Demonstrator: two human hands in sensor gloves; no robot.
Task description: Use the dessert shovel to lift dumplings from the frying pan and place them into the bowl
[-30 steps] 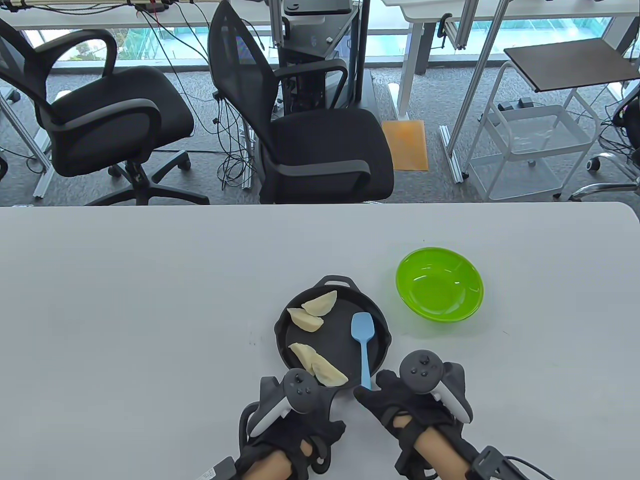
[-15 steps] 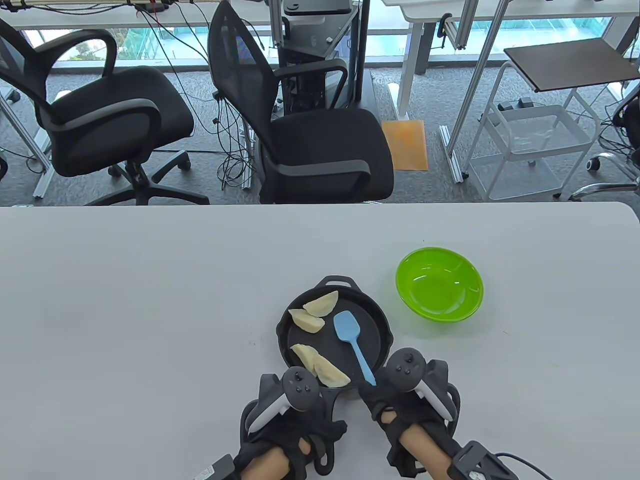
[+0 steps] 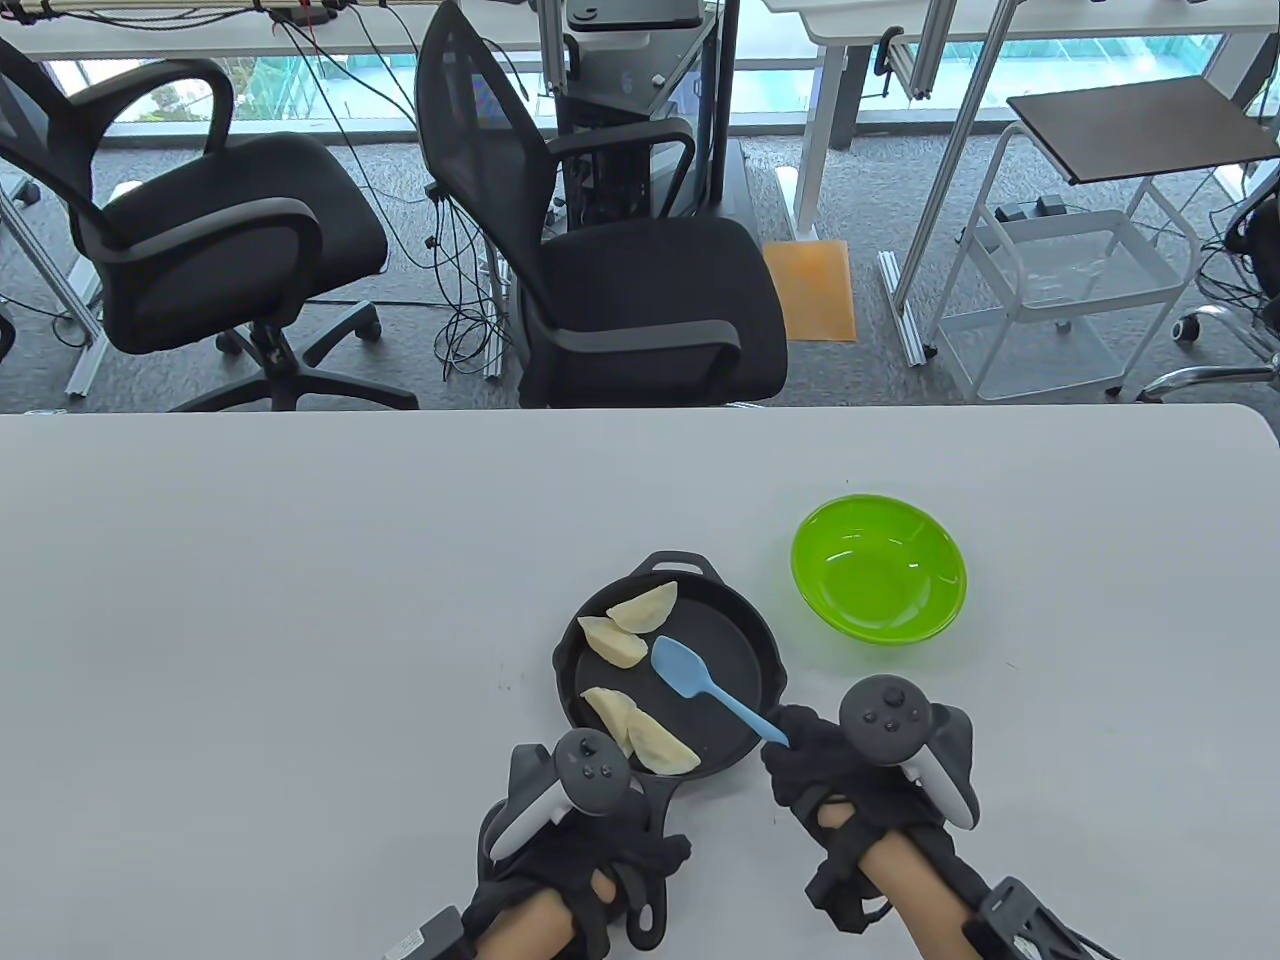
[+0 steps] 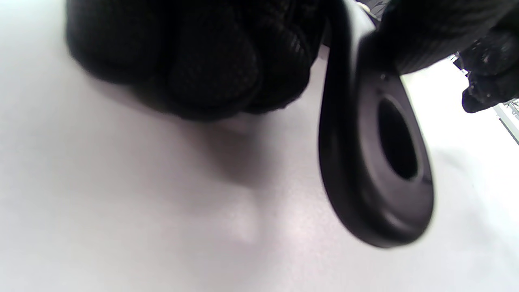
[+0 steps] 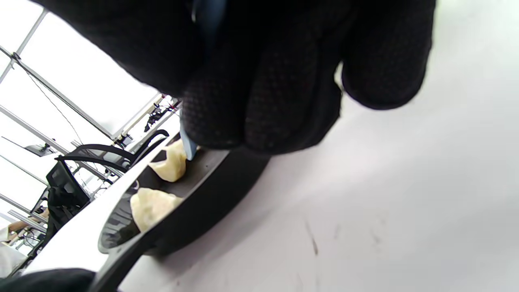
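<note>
A black frying pan [image 3: 745, 640] sits near the table's front and holds several pale dumplings: two at its far left [image 3: 628, 626] and two at its near left [image 3: 640, 735]. My left hand [image 3: 590, 840] grips the pan's handle [image 4: 377, 162], whose hanging loop shows in the left wrist view. My right hand [image 3: 830, 770] holds the end of a blue dessert shovel [image 3: 700, 685]; its blade lies in the pan, pointing left, right beside the far dumplings. In the right wrist view the shovel [image 5: 188, 148] peeks out below my fingers. The green bowl [image 3: 880, 568] stands empty to the pan's right.
The white table [image 3: 300, 600] stretches wide to the left and behind the pan. Beyond its far edge stand two black office chairs [image 3: 620, 280] and a white wire trolley [image 3: 1070, 290].
My right hand moved right, and the shovel swung so its blade slid left across the pan toward the far dumplings. The left hand stayed on the handle.
</note>
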